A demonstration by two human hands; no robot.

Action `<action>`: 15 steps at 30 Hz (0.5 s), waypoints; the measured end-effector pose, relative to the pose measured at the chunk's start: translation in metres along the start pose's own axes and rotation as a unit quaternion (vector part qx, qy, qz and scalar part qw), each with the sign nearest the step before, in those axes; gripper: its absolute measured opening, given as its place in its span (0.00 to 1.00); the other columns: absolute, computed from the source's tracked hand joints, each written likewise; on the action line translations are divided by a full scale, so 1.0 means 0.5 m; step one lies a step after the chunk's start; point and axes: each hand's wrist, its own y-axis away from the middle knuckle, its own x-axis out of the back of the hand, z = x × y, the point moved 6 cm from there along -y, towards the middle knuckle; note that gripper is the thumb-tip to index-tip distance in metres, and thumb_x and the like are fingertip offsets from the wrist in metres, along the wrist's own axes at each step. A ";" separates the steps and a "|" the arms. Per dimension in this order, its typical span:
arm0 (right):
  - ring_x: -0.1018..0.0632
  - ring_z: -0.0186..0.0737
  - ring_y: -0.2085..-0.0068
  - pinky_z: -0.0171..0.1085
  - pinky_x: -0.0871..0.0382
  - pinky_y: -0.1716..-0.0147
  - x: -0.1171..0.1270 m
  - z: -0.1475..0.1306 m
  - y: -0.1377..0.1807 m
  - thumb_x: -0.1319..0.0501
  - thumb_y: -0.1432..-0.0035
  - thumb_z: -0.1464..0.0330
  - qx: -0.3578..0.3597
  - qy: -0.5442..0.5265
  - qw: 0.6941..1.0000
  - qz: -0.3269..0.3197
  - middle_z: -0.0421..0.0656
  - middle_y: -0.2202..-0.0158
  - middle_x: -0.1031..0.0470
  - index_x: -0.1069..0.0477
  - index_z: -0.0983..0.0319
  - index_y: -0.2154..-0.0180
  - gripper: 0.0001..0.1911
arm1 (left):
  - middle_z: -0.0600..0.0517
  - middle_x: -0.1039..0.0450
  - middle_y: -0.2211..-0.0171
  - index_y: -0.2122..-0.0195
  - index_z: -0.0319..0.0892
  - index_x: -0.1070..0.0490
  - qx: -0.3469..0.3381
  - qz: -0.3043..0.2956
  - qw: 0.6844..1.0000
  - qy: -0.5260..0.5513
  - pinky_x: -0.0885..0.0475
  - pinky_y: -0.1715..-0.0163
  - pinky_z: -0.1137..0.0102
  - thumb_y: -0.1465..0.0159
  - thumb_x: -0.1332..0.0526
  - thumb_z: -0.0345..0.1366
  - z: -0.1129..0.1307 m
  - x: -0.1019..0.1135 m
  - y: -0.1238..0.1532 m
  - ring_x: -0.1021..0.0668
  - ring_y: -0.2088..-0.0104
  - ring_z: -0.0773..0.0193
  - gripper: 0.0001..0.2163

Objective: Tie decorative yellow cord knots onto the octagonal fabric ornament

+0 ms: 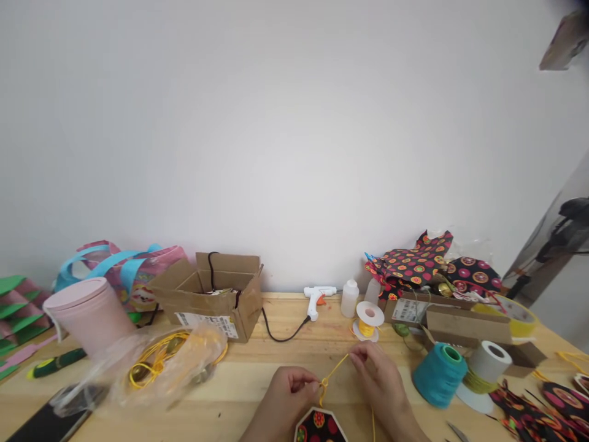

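Observation:
My left hand (288, 399) is closed in a pinch on a thin yellow cord (332, 372) near the table's front edge. My right hand (381, 380) pinches the same cord a little to the right and higher, so the cord runs taut between them. Just below the hands lies a black fabric-covered piece with coloured dots (321, 426). A small white spool of yellow cord (368, 321) stands just beyond my right hand.
On the wooden table (257, 374) are a white glue gun (316, 299), a small white bottle (350, 298), an open cardboard box (216, 294), a pink cup (87, 314), a plastic bag with yellow wire (161, 362), a teal thread cone (438, 373), a white spool (485, 371) and dotted fabric (423, 261).

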 end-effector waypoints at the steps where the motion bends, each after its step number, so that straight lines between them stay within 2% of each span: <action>1: 0.31 0.38 0.72 0.34 0.37 0.72 0.001 -0.002 0.000 0.50 0.46 0.66 0.003 -0.003 1.000 0.004 0.42 0.76 0.32 0.37 0.62 0.74 0.09 | 0.54 0.31 0.84 0.78 0.34 0.27 -0.001 0.002 1.000 -0.001 0.41 0.79 0.74 0.56 0.38 0.37 0.000 0.000 -0.001 0.33 0.80 0.68 0.10; 9: 0.32 0.37 0.71 0.35 0.37 0.72 0.011 -0.025 0.007 0.51 0.45 0.68 0.033 -0.012 0.999 0.040 0.42 0.75 0.34 0.39 0.61 0.73 0.07 | 0.61 0.46 0.89 0.77 0.33 0.28 -0.008 0.003 1.000 -0.013 0.50 0.84 0.76 0.57 0.38 0.39 0.014 -0.005 0.000 0.44 0.85 0.74 0.12; 15: 0.31 0.38 0.70 0.35 0.36 0.71 0.011 -0.048 0.015 0.51 0.46 0.69 0.076 -0.020 0.996 0.048 0.42 0.74 0.34 0.39 0.61 0.71 0.05 | 0.61 0.46 0.89 0.78 0.33 0.29 -0.017 0.003 0.999 -0.029 0.51 0.85 0.77 0.56 0.38 0.40 0.022 -0.010 0.006 0.45 0.85 0.75 0.12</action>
